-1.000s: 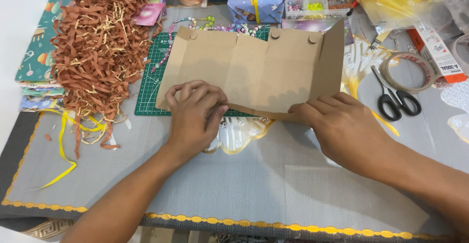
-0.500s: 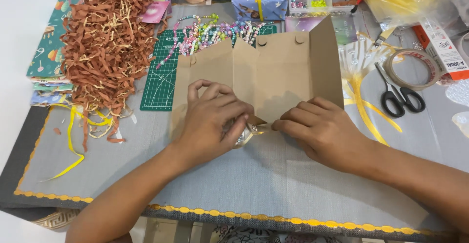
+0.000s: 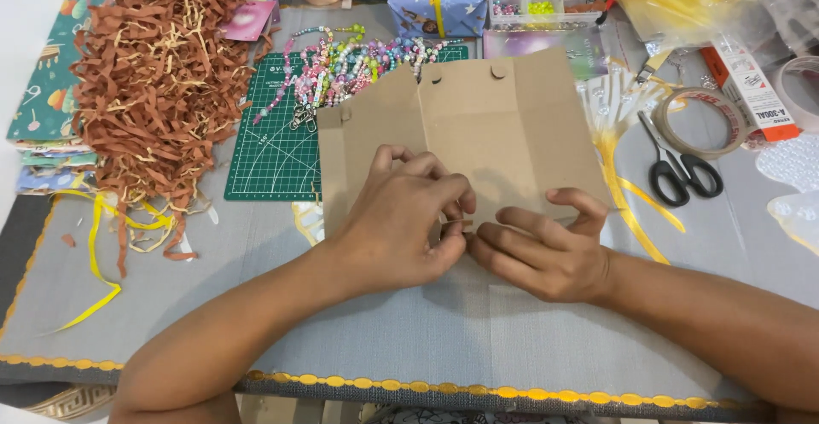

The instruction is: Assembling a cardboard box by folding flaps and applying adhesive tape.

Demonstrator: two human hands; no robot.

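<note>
So the brown cardboard sheet (image 3: 478,130) lies flat, long side left-to-right, just past our fingers. Our left hand (image 3: 401,223) and right hand (image 3: 546,249) both pinch its near edge, fingertips meeting mid-sheet. Scissors (image 3: 682,164) sit off right.

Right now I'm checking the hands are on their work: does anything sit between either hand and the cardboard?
Nothing visible does. The left hand and right hand both rest directly on the cardboard at its near edge, fingertips meeting there. The beads and scissors lie off to the sides.
</note>
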